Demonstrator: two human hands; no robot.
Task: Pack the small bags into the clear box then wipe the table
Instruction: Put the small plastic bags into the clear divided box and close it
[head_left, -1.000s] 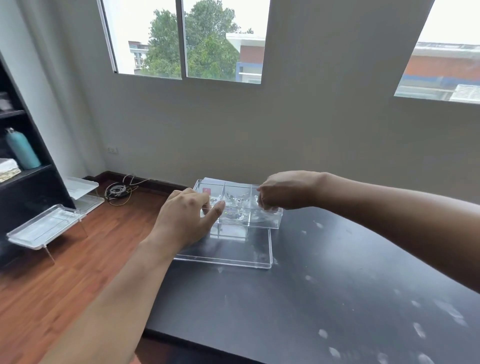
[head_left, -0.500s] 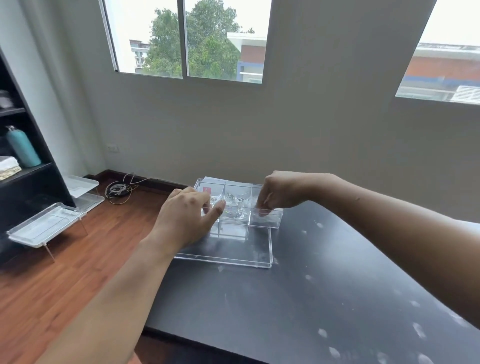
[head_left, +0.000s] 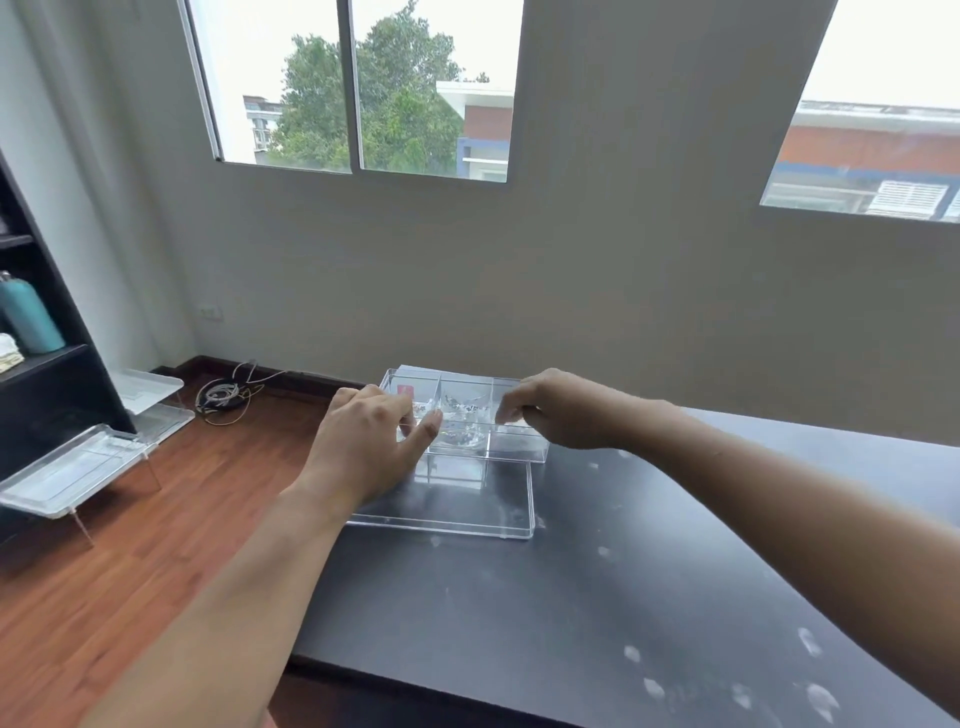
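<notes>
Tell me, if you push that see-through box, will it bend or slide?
The clear box looks like hard plastic with straight walls and dividers, so it probably stays stiff rather than bending. It likely slides easily on the smooth black table. It seems light, holding only small bags, so a hard shove might send it skidding.

left hand (head_left: 363, 447) hides clear box's (head_left: 514, 449) left end.
</notes>
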